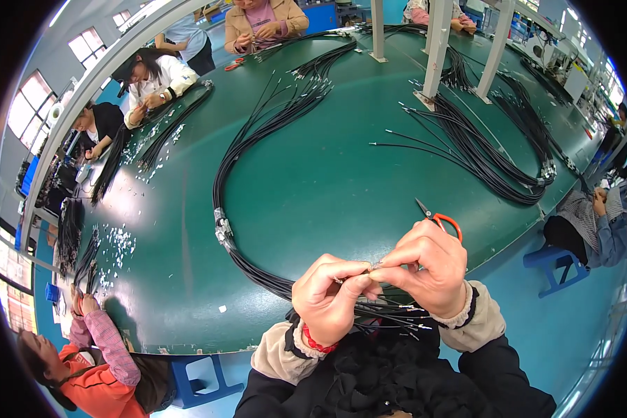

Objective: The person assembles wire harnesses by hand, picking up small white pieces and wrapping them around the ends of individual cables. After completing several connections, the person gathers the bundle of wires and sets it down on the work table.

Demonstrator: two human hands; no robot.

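Note:
My left hand [329,292] and my right hand [430,266] meet at the near edge of the green table [313,188]. Their fingertips pinch the same small metal terminal [374,267] on the end of a thin black wire. Under my hands lie the loose ends of a long bundle of black cables [258,150], which curves away across the table. A clear tie [222,228] wraps that bundle at its left bend. Small red-handled scissors [440,219] lie just beyond my right hand.
More black cable bundles [494,153] fan out at the right around white posts [437,42]. Other people sit around the table: several at the left and far side, one on a blue stool [554,265] at the right. Small white parts [115,247] litter the left edge.

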